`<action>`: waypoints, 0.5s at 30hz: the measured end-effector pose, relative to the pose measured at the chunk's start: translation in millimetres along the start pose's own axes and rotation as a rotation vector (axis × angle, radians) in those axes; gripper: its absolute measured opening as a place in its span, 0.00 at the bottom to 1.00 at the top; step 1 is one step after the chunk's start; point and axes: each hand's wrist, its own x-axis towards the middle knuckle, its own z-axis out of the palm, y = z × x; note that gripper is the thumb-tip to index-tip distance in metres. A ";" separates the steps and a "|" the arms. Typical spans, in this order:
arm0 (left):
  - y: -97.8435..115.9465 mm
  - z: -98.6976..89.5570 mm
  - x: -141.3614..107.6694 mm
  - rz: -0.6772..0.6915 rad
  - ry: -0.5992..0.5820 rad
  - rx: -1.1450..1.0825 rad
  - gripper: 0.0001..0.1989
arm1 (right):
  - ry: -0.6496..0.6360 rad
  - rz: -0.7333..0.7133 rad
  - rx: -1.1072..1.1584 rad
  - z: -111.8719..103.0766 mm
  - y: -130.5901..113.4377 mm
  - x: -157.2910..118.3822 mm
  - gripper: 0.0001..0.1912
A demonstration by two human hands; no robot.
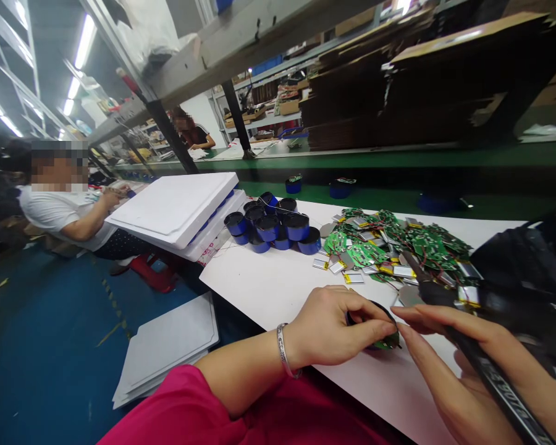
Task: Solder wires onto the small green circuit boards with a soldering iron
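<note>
My left hand (336, 324), with a silver bracelet on the wrist, grips a round black-rimmed housing with a green circuit board (388, 342) at its near side. My right hand (472, 352) holds a black soldering iron (491, 371) between its fingers, its tip pointing up and away over the boards. The thumb and index fingertips of this hand meet near the housing's right edge, close to my left thumb. Beyond my hands lies a heap of green circuit boards (366, 250) with wires and small silver batteries (353, 278).
Blue-and-black round housings (269, 227) are stacked on the white work surface (254, 284). White trays (176, 204) stand at the left, more trays (171, 340) lower down. A black bag (528, 278) lies right. One person (65, 204) sits left, another behind the shelf post.
</note>
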 end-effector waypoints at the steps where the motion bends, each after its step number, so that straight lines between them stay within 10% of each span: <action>1: -0.6 -0.3 0.1 0.003 -0.009 -0.005 0.04 | -0.006 -0.012 0.003 0.9 -0.9 1.2 0.23; 15: -13.1 0.1 2.7 0.056 -0.046 -0.049 0.10 | 0.060 -0.066 -0.033 0.0 1.0 8.1 0.19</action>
